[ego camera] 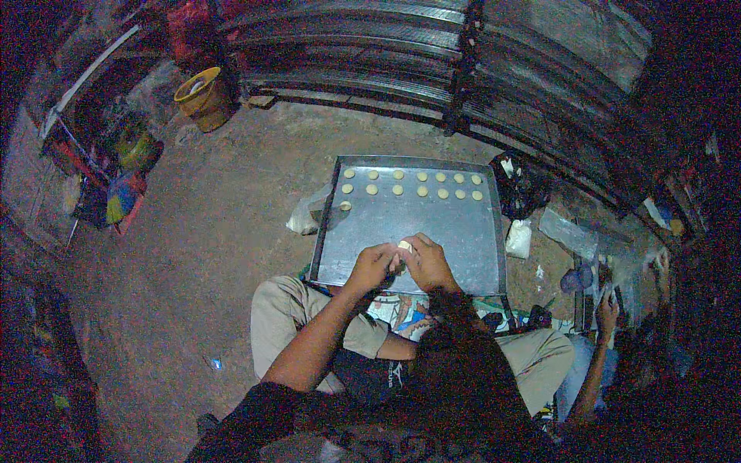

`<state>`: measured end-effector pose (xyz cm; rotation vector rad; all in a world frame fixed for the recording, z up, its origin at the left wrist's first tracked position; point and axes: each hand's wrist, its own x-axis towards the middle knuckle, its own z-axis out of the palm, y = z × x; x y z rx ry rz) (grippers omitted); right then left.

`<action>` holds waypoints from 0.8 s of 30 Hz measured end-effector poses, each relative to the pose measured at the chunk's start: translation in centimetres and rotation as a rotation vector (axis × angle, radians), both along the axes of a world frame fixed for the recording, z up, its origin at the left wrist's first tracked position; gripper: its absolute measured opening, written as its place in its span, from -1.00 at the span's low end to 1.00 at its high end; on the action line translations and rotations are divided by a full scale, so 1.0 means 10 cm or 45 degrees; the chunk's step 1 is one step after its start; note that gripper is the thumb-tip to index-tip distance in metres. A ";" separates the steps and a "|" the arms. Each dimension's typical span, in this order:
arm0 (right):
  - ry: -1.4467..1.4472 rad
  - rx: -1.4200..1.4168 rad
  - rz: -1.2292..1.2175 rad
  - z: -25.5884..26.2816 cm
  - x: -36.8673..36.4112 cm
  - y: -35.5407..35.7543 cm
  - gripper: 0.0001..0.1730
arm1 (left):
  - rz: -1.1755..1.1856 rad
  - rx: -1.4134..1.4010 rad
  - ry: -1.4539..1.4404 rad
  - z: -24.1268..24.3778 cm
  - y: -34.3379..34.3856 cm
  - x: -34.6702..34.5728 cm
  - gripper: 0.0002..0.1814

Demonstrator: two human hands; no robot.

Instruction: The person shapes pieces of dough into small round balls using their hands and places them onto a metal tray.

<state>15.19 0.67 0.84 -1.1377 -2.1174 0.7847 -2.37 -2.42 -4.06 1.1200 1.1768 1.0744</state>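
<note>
A small pale piece of dough [404, 246] is pinched between the fingers of my left hand [373, 267] and my right hand [429, 265]. Both hands meet above the near half of a metal baking tray [417, 226]. Flat round dough pieces [422, 191] lie spaced out in two rows across the tray's far side. A single dough piece [345, 206] starts a third row at the left, and it looks less flat than the others. My fingers partly hide the piece being held.
Left of the tray a whitish plastic bag [304, 217] rests on the floor. A black plastic bag [518, 185] and a white packet [518, 238] lie to its right. Farther off are a yellow bucket [205, 101] and metal racks [359, 58]. Another person's hand [608, 309] shows at right.
</note>
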 end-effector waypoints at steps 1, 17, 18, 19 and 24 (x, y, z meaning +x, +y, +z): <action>-0.035 -0.005 0.021 0.00 -0.01 -0.01 -0.69 | -0.008 -0.143 -0.124 0.01 -0.01 -0.02 -0.62; -0.077 0.157 0.162 -0.19 -0.05 -0.03 -0.52 | 0.011 0.061 0.281 -0.05 -0.01 -0.14 -0.66; -0.054 0.139 0.157 -0.16 -0.02 -0.03 -0.53 | -0.017 0.231 0.473 0.00 -0.02 -0.12 -0.63; -0.031 0.121 0.153 -0.14 0.00 -0.03 -0.53 | -0.033 0.266 0.456 0.05 -0.03 -0.09 -0.63; -0.060 0.052 0.090 -0.12 0.05 -0.04 -0.67 | -0.129 0.077 0.093 0.14 -0.09 -0.06 -0.63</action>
